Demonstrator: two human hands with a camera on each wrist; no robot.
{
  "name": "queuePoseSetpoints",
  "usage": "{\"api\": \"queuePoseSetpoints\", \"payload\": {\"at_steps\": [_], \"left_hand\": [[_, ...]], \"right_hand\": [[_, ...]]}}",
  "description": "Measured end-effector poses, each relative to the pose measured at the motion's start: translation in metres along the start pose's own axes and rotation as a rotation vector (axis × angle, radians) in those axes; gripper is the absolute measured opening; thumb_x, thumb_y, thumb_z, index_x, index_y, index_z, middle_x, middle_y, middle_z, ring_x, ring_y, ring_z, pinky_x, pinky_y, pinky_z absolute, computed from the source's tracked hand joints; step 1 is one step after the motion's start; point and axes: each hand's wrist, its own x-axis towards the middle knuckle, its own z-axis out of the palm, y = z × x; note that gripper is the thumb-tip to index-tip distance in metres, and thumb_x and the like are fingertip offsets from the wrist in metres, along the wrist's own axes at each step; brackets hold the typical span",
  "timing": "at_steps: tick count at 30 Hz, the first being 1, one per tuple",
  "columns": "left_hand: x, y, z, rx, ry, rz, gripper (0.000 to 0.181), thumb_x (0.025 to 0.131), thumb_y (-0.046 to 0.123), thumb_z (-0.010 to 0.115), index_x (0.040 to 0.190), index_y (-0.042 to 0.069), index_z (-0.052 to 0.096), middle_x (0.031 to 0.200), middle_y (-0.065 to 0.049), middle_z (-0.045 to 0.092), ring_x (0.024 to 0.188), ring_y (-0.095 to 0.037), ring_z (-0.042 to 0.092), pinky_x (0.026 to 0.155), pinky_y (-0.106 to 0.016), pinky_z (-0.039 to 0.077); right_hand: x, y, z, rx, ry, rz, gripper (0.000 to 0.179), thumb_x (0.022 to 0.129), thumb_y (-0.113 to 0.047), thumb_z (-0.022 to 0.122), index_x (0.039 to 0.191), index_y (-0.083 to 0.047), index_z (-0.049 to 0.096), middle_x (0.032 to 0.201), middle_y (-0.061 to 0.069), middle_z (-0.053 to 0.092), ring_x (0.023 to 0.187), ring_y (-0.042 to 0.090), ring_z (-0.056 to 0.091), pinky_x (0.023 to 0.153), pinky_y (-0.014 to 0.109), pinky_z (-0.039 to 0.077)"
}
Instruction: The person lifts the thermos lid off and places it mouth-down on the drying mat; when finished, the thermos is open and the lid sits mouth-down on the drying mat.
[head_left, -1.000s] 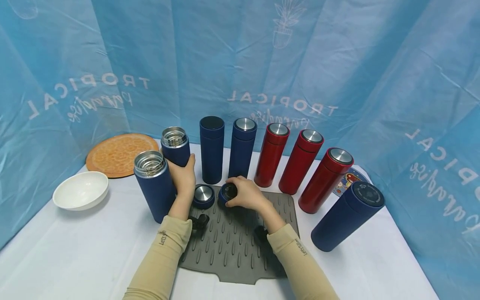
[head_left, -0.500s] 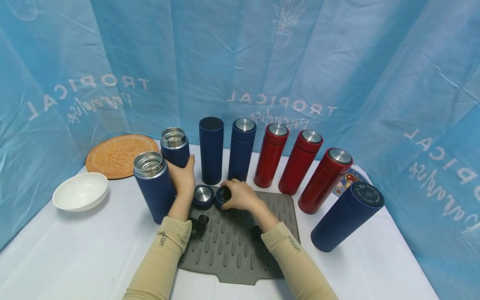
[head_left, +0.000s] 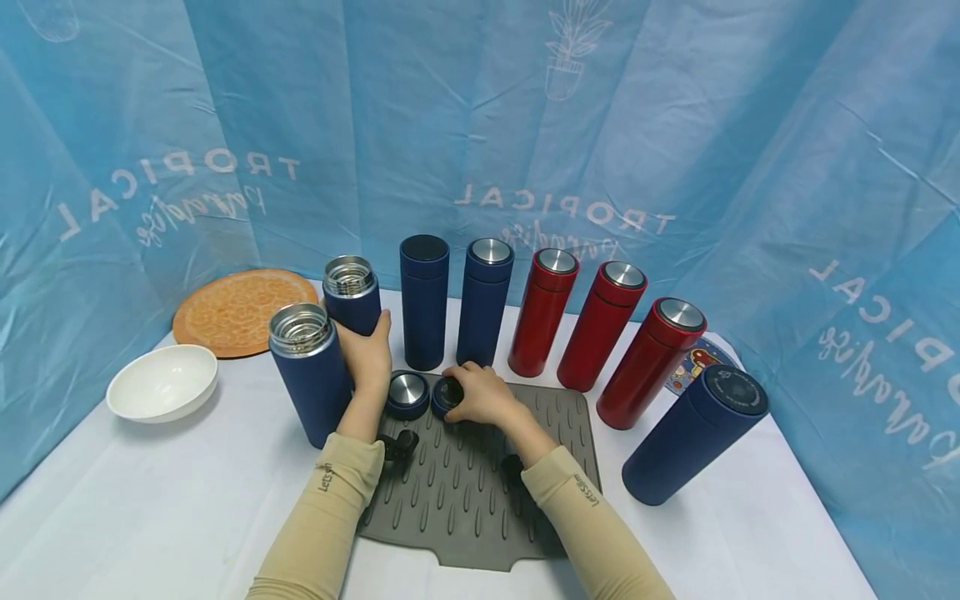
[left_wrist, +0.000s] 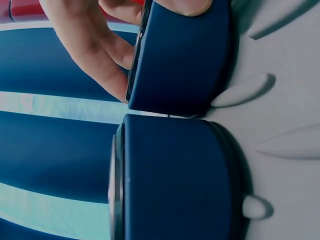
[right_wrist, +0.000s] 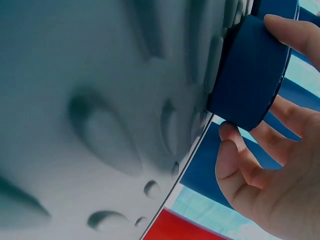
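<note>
My left hand (head_left: 365, 354) grips the lower part of an uncapped blue thermos (head_left: 354, 308), its thumb along the right side and the other fingers mostly hidden. In front stands a second uncapped blue thermos (head_left: 303, 375), its steel mouth showing. On the grey ridged mat (head_left: 450, 508), my right hand (head_left: 486, 393) holds a blue lid with a black top (head_left: 447, 395) between thumb and fingers. Right beside it sits a blue lid with a silver top (head_left: 407, 393). Close up in the left wrist view, the held lid (left_wrist: 180, 60) stands almost against the silver-topped lid (left_wrist: 180, 175).
Behind the mat stand two capped blue thermoses (head_left: 424, 308) and several red ones (head_left: 547, 321). Another blue thermos (head_left: 678, 446) is at the right, near a patterned mat (head_left: 693, 360). A white bowl (head_left: 161, 385) and an orange round board (head_left: 240, 312) lie at left.
My right hand has shifted slightly left with the black-topped lid, bringing it up beside the silver-topped lid, then stayed. My left hand has not moved.
</note>
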Motion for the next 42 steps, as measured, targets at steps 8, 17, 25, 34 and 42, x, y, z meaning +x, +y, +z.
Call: {"api": "queuePoseSetpoints", "payload": {"at_steps": [8,17,25,34,42], "left_hand": [[-0.001,-0.001,0.0,0.004,0.004,-0.005,0.088,0.081,0.024,0.07,0.147,0.009,0.014,0.15,-0.007,0.019,0.135,-0.017,0.022,0.11,-0.033,0.019],[-0.001,0.0,0.001,-0.003,0.0,0.0,0.088,0.081,0.023,0.07,0.146,0.008,0.014,0.15,-0.008,0.018,0.135,-0.018,0.021,0.11,-0.035,0.019],[-0.001,-0.001,0.001,-0.016,-0.006,-0.001,0.088,0.081,0.022,0.07,0.147,0.009,0.012,0.15,-0.009,0.017,0.136,-0.018,0.021,0.109,-0.035,0.02],[0.0,0.001,0.0,-0.009,0.007,0.0,0.089,0.081,0.024,0.071,0.147,0.009,0.013,0.15,-0.008,0.017,0.136,-0.016,0.02,0.11,-0.033,0.018],[-0.005,0.003,-0.001,0.031,-0.041,-0.071,0.097,0.082,0.029,0.068,0.149,0.013,0.0,0.154,-0.006,0.005,0.14,-0.013,0.008,0.112,-0.03,0.01]], "right_hand": [[-0.007,0.01,-0.008,0.197,0.005,-0.002,0.074,0.073,-0.032,0.075,0.138,-0.018,0.044,0.136,0.015,0.043,0.118,0.032,0.045,0.088,0.049,0.044],[-0.029,0.038,-0.025,0.447,0.119,-0.011,0.065,0.077,-0.025,0.073,0.135,-0.013,0.046,0.126,0.017,0.052,0.112,0.035,0.05,0.084,0.045,0.047],[-0.054,0.071,-0.031,0.558,0.181,0.112,0.064,0.076,-0.023,0.073,0.134,-0.016,0.047,0.125,0.014,0.054,0.112,0.032,0.051,0.085,0.046,0.048],[-0.075,0.103,-0.031,0.652,0.221,0.141,0.058,0.08,-0.024,0.07,0.132,-0.011,0.048,0.125,0.018,0.052,0.11,0.031,0.054,0.085,0.045,0.049],[-0.086,0.122,-0.027,0.73,0.252,0.191,0.05,0.085,-0.02,0.066,0.13,-0.006,0.048,0.126,0.02,0.051,0.113,0.033,0.052,0.09,0.045,0.046]]}}
